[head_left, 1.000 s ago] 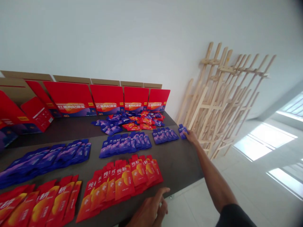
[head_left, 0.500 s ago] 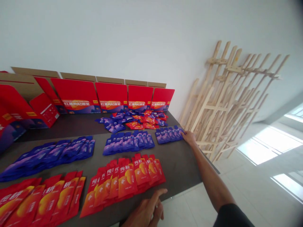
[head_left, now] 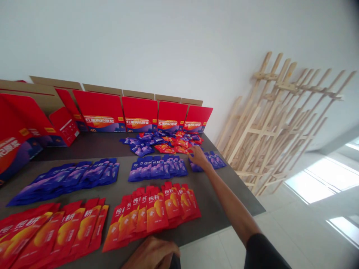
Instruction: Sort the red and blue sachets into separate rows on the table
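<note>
My right hand (head_left: 198,157) reaches over the table with its fingers apart. Its fingertips are at the near right edge of a loose pile of red and blue sachets (head_left: 165,140), and no sachet shows in its grip. Just beside and partly behind it lies a short row of blue sachets (head_left: 214,160). At the bottom edge, my left hand (head_left: 153,252) is curled, fingers bent down and partly out of sight, with nothing visible in it. It is nearest to a fanned row of red sachets (head_left: 153,211). A middle row of blue sachets (head_left: 157,167) lies farther back.
Red open-topped cartons (head_left: 140,112) line the table's back, with larger ones at left (head_left: 17,138). More overlapping blue pouches (head_left: 70,177) and red pouches (head_left: 56,233) cover the left side. Wooden easels (head_left: 269,123) lean on the wall beyond the table's right edge.
My right hand has moved left from the end of the short blue row to the loose pile. My left hand has shifted down and left, its pointing finger now bent. The view has shifted slightly.
</note>
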`<state>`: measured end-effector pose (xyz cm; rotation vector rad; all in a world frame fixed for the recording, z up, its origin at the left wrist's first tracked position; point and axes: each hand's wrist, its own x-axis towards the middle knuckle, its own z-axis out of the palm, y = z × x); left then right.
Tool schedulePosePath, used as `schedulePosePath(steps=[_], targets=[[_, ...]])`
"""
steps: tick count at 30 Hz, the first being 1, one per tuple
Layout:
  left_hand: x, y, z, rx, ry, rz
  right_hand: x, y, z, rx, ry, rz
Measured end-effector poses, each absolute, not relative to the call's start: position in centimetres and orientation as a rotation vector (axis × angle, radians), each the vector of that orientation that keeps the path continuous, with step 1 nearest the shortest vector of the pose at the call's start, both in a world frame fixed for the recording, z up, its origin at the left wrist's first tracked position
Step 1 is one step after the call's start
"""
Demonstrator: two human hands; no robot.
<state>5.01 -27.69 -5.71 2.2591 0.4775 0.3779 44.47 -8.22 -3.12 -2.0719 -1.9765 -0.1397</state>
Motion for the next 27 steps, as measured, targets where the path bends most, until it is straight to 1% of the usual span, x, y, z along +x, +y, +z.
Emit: schedulePosePath(steps=[3,7,17,20,23,27], targets=[[4.7,-27.8,-5.8,2.227,0.544,0.331,41.3,-5.2,-2.9,-2.182,-2.142,-0.152],[5.0,-28.3,-6.4,2.228,0.544,0.282,39.8,-3.0,-2.6,-2.255,-2.192,-0.163],[5.0,-28.0,-5.5,2.057,0.586,0.267,39.8,-3.2,-2.1,-2.298,-2.138,-0.433],[5.0,-28.0,-5.8,2.028,0.582,0.271,40.7,-4.0,-1.4,-2.216,-2.093,-0.548],[5.1,-27.9,-5.8,1.989,0.556,0.273,42.3,-6.2,-0.5,-2.045,-2.001,-0.629],[5.1,-27.5,-4.9,1.971,0.536,0.2,45.0,-13.4,-0.7,-1.829,-1.819,-0.518]])
